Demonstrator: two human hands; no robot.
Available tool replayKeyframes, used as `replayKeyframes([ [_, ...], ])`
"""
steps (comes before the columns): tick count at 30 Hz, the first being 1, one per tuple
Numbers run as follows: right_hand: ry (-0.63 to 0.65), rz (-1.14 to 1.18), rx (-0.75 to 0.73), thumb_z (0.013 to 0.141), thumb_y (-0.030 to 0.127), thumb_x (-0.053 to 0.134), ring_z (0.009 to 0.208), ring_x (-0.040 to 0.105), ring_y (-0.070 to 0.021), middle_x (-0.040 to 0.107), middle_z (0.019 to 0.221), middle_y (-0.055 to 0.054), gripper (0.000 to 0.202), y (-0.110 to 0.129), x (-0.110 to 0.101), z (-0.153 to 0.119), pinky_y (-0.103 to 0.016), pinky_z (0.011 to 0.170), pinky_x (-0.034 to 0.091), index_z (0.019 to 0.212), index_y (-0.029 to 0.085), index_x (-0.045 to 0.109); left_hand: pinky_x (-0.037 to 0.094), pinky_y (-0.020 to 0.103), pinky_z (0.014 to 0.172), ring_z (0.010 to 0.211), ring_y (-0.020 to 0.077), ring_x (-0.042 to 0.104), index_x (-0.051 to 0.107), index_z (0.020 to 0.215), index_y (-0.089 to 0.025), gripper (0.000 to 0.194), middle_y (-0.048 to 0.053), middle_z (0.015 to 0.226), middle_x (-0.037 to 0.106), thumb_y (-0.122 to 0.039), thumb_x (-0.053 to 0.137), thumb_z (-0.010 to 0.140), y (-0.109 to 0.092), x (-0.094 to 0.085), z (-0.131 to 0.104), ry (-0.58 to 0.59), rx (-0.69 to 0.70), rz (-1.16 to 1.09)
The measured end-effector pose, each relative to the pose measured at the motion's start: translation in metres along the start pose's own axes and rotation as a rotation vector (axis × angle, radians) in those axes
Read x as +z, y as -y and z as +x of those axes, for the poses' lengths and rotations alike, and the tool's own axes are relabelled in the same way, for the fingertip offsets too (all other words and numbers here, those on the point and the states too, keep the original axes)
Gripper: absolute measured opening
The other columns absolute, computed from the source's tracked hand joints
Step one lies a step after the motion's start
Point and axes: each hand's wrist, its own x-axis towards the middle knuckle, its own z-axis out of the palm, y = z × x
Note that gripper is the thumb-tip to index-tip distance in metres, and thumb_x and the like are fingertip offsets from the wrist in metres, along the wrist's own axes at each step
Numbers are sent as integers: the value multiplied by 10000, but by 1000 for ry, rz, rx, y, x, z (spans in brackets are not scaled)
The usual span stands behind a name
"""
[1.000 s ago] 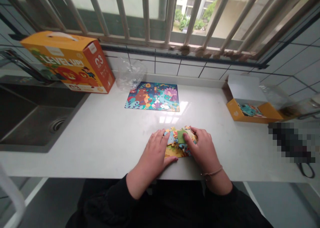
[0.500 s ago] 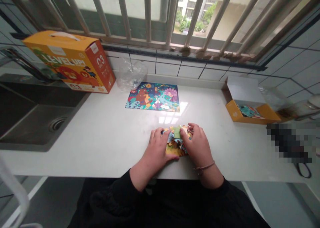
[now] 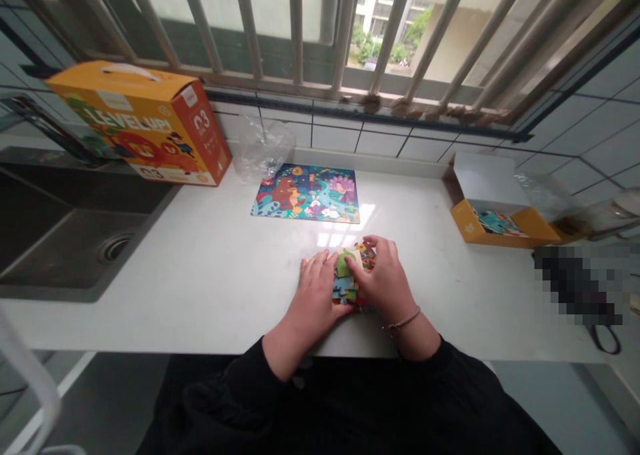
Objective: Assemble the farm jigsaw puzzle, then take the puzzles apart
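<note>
- We have the puzzle pieces (image 3: 344, 286) in a loose stack on the counter (image 3: 210, 275), between our two hands.
- Our left hand (image 3: 317, 285) clasps the stack's left side; our right hand (image 3: 383, 272) grips its right side, thumb on a green piece (image 3: 345, 264). Our hands cover its ends, so we cannot tell its long axis.
- Beyond our hands, slightly left, the picture board (image 3: 307, 195) lies flat, long axis left to right, animals upright to us.
- Farther out to our left, the orange box (image 3: 145, 132) stands upright: "LEVEL UP!" and "03" on its front, "03" again on its red side. Smaller print is too blurred.
- Right of our hands, the open yellow box (image 3: 470, 225) holds more pieces; we read no writing there.
</note>
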Motion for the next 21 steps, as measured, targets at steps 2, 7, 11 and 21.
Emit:
replayKeyframes([
  [2,1,10,5,997,606,722,1259,699,-358,660,1332,-200,632,-2,3,1,-564,1120,601,1457,196,582,228,765,1386,1675,459,414,418,1675,-211,1079,262,1738,494,-413,1014,799,0,2,0,-1,5,16],
  [7,18,108,152,901,659,792,1261,733,-371,716,1357,-207,881,-7,4,4,-572,1133,600,1566,145,528,209,776,1384,1677,472,408,429,1674,-183,1033,284,1749,484,-464,977,845,-1,5,0,-10,-3,56],
  [11,73,239,291,782,653,891,1217,779,-377,738,1401,-213,1015,-7,1,4,-573,1119,625,1585,147,533,203,786,1376,1697,497,356,417,1681,-180,1061,302,1774,432,-471,986,834,-2,6,-1,-17,-8,82],
  [21,154,607,358,862,595,841,1191,825,-319,799,1390,-176,783,3,7,7,-491,1014,704,1498,212,593,251,755,1359,1474,436,562,360,1717,-232,1203,188,1492,619,-560,1021,767,-3,-3,4,-87,-23,43],
])
